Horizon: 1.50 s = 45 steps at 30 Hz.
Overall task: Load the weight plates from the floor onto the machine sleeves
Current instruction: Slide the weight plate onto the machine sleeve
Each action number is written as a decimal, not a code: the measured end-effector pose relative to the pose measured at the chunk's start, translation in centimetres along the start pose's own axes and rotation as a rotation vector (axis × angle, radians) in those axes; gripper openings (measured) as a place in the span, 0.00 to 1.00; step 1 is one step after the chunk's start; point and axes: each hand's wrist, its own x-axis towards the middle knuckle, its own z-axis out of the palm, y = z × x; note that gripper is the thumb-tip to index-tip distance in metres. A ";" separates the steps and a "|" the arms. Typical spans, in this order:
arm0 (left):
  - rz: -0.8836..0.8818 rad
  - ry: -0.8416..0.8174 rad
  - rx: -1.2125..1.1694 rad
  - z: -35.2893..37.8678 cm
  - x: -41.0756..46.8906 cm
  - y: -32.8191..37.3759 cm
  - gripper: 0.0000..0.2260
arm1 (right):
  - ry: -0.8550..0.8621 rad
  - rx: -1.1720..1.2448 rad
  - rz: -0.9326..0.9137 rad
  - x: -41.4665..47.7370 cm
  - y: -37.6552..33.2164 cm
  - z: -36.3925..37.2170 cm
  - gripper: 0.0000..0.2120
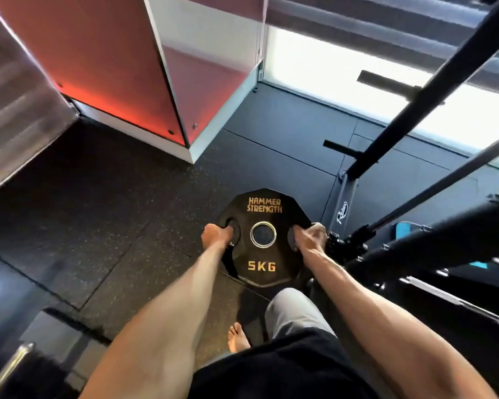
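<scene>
A black 5 kg weight plate (264, 249) with gold "Hammer Strength" lettering and a steel-ringed centre hole is held flat-faced toward me, low in front of my legs. My left hand (216, 234) grips the plate's left hand slot, fingers curled through it. My right hand (310, 234) grips the right hand slot the same way. The machine's black frame (415, 243) stands just to the right of the plate. I cannot pick out a loading sleeve for certain.
A long black bar (432, 82) slants from upper right down to a base post (343, 208). A red-and-white pillar (167, 82) stands at the back. Dark rubber flooring (98, 211) lies to the left. My bare foot (238, 338) is below the plate.
</scene>
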 end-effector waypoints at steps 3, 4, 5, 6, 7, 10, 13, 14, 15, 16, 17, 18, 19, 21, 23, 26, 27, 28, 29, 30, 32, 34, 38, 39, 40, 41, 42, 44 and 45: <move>0.035 0.021 -0.009 -2.1 3.1 2.4 0.21 | 0.009 -0.007 -0.039 1.3 -4.2 2.7 0.11; 0.044 0.029 -0.004 -2.9 4.5 3.3 0.21 | 0.016 0.002 -0.048 2.2 -5.5 4.0 0.12; 0.048 0.035 -0.004 -3.6 5.8 4.2 0.20 | 0.016 0.005 -0.062 2.8 -6.8 5.1 0.12; 0.055 0.036 0.001 -4.2 7.4 5.1 0.20 | 0.016 0.007 -0.067 3.7 -8.0 6.3 0.14; 0.062 0.037 0.009 -4.7 9.1 6.1 0.21 | 0.017 0.014 -0.069 4.6 -9.3 7.4 0.15; 0.109 0.046 0.031 -6.3 14.1 10.0 0.22 | 0.031 0.065 -0.079 7.7 -13.4 10.6 0.17; 0.149 0.020 0.069 -7.5 18.7 15.0 0.24 | 0.066 0.090 -0.062 10.9 -18.1 13.1 0.17; 0.174 0.013 0.078 -8.0 20.0 16.8 0.24 | 0.090 0.094 -0.057 11.7 -19.5 13.7 0.16; 0.194 0.009 0.076 -8.4 21.4 18.6 0.23 | 0.111 0.102 -0.058 12.6 -21.2 14.2 0.16; 0.211 0.004 0.076 -8.8 22.7 20.6 0.23 | 0.133 0.117 -0.056 13.3 -22.8 14.5 0.14; 0.234 0.000 0.087 -9.2 23.8 22.7 0.22 | 0.156 0.130 -0.045 14.1 -24.6 14.7 0.13; 0.265 -0.005 0.090 -9.4 24.7 25.0 0.23 | 0.184 0.151 -0.036 15.0 -26.3 14.9 0.13; 0.300 -0.006 0.101 -9.7 25.5 27.0 0.23 | 0.210 0.158 -0.027 15.8 -27.8 15.0 0.13; 0.376 -0.022 0.135 -10.0 27.0 30.9 0.24 | 0.263 0.193 -0.022 17.6 -30.9 15.2 0.14; 0.419 -0.049 0.163 -9.9 28.6 35.2 0.24 | 0.335 0.226 -0.007 19.6 -33.8 15.3 0.15; 0.449 -0.139 0.152 -8.9 32.4 41.5 0.22 | 0.398 0.298 0.026 23.2 -37.6 15.6 0.15; 0.470 -0.170 0.159 -8.5 33.5 43.6 0.21 | 0.428 0.322 0.037 24.3 -38.8 15.7 0.15; 0.500 -0.198 0.178 -8.1 34.5 45.6 0.19 | 0.472 0.346 0.053 25.3 -39.9 15.9 0.15; 0.532 -0.223 0.197 -7.7 35.3 47.6 0.18 | 0.514 0.375 0.070 26.4 -40.9 16.0 0.15; 0.564 -0.255 0.209 -7.3 36.2 49.7 0.17 | 0.552 0.410 0.084 27.3 -42.0 16.1 0.15; 0.621 -0.321 0.254 -6.3 37.3 53.7 0.17 | 0.626 0.486 0.124 28.9 -43.8 16.2 0.15; 0.683 -0.368 0.304 -4.8 38.5 57.5 0.19 | 0.716 0.560 0.155 30.2 -45.4 16.1 0.17; 0.795 -0.467 0.389 -0.6 40.0 63.9 0.18 | 0.896 0.637 0.197 33.8 -47.5 15.3 0.15; 0.824 -0.490 0.396 0.8 40.3 65.3 0.18 | 0.929 0.662 0.203 34.8 -47.8 14.9 0.13; 0.848 -0.514 0.401 2.3 40.5 66.5 0.17 | 0.956 0.680 0.208 35.8 -47.9 14.6 0.11; 0.869 -0.537 0.410 3.6 40.6 67.7 0.17 | 0.982 0.698 0.207 36.9 -47.9 14.3 0.11; 0.890 -0.561 0.424 5.1 40.5 68.9 0.17 | 1.009 0.713 0.208 37.8 -48.0 13.9 0.10; 0.935 -0.610 0.456 8.3 40.3 71.4 0.15 | 1.072 0.742 0.228 39.7 -48.3 12.7 0.10; 0.957 -0.631 0.474 9.8 40.1 72.6 0.15 | 1.099 0.762 0.242 40.7 -48.5 12.0 0.11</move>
